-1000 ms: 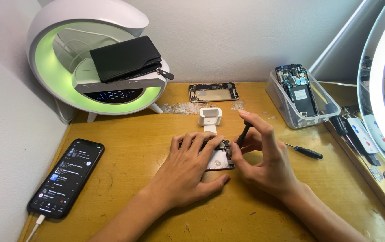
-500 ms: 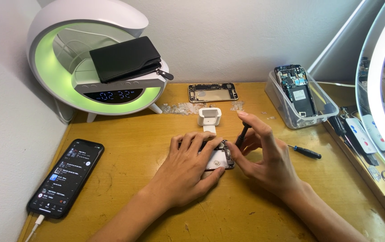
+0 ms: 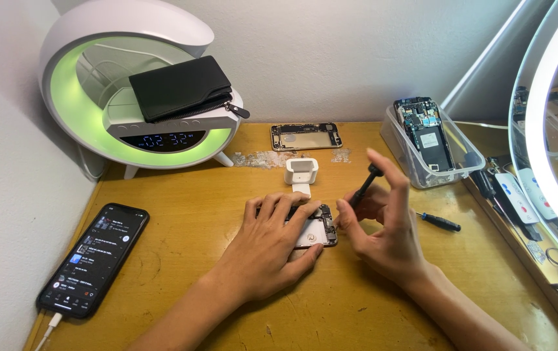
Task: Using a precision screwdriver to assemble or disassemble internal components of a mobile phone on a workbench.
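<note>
The left hand lies flat, fingers spread, pressing an opened phone chassis onto mid-desk. The right hand pinches a black precision screwdriver over its right edge. The chassis looks light, rigid and fragile inside; best held by its edges.

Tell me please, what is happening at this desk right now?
A person works on an opened phone lying on a wooden desk. The left hand presses flat on it, and the right hand holds a small black screwdriver with its tip down at the phone's edge. Nearby lie a second screwdriver, a small white stand, a bare phone frame, and a clear tray with a phone board. A lit phone is charging on the left.
</note>
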